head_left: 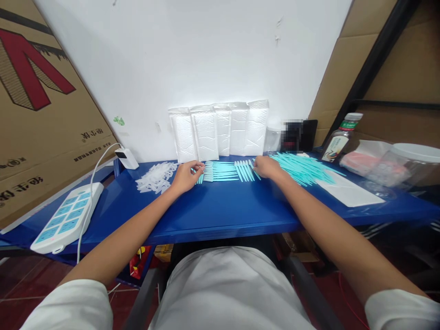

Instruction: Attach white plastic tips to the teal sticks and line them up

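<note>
At the far left a printed cardboard box [51, 123] leans by the wall, and in front of it a white power strip [67, 217] with blue sockets lies at the end of the blue surface [220, 208]. A white cable [90, 201] runs up past the strip to a small white device [127, 158] beside the wall. Next comes a loose pile of translucent white pieces [156, 178], then the left hand [188, 176], its grip narrow, thumb near forefinger, at the left end of a stack of turquoise sticks with whitish ends [223, 171]; whether it holds one I cannot tell. Behind the stack, five white padded packets [206, 135] stand against the wall. Right of the stack, a slanted row of similar sticks [244, 171] lies just beside the right hand [266, 167], whose fingers are curled in; what its grip holds is hidden. Further right spreads a heap of bare turquoise sticks [302, 167], partly over a white sheet [357, 190], with a bottle [338, 140] behind and a clear white-lidded jar [412, 151] at the far right.
</note>
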{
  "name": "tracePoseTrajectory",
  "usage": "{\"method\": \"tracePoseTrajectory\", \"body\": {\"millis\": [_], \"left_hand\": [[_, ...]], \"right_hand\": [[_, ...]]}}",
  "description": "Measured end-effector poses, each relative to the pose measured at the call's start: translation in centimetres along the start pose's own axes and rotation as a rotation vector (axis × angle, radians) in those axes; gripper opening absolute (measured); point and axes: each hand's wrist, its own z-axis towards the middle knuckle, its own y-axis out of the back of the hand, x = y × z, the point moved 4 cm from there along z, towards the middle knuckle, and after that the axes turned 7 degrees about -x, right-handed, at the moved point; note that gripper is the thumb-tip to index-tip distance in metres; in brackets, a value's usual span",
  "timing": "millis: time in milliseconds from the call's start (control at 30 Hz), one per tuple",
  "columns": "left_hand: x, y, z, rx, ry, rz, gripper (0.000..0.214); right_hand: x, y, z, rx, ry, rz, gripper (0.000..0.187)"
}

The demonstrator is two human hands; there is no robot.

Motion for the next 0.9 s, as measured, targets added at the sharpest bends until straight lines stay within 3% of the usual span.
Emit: {"method": "tracePoseTrajectory", "body": {"millis": [200, 333, 500, 700, 900], "left_hand": [[-0.1, -0.1, -0.1, 0.009, 0.002, 0.004, 0.029], [0.0, 0.2, 0.1, 0.011, -0.003, 0.068, 0.029], [1.4, 2.9, 1.1, -0.087, -0.004, 0.452, 0.024], [4.3, 6.9, 2.1, -0.111, 0.156, 0.747, 0.026], [5.5, 7.4, 2.4, -0.048, 0.189, 0.847, 0.027]], "right_hand": [[-0.4, -0.1, 0.3, -0.029, -0.010, 0.089, 0.023], [-2.2, 0.7, 0.8, -0.111, -0.101, 0.078, 0.024], [-4.3, 1.3, 1.2, -0.117, -0.207, 0.003, 0.030], [-4.4, 0.9, 1.5, -0.038, -0.192, -0.041, 0.034], [-4.4, 0.9, 1.6, -0.026, -0.193, -0.071, 0.044]]}}
